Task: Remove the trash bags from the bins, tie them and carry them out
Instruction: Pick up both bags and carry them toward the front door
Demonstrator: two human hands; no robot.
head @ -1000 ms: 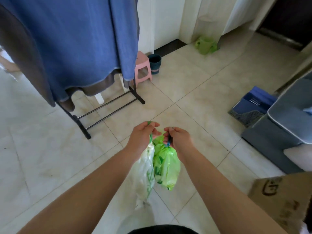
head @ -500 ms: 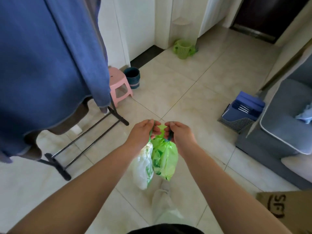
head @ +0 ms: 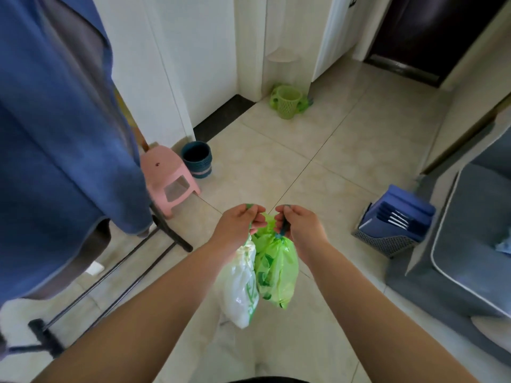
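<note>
Two small filled trash bags hang in front of me above the tiled floor. My left hand is closed on the top of the white bag. My right hand is closed on the gathered neck and dark drawstring of the green bag. The two bags touch side by side, the white one on the left. A green mesh bin stands by the far wall corner. A dark blue bin sits beside a pink stool.
A drying rack with a blue cloth fills the left side, its black feet on the floor. The pink stool stands by it. A blue basket and a grey sofa are on the right. A dark doorway lies far right.
The view has moved forward across the floor towards the bins and doorway. Both hands keep the same grip on the bags, which hang as before.
</note>
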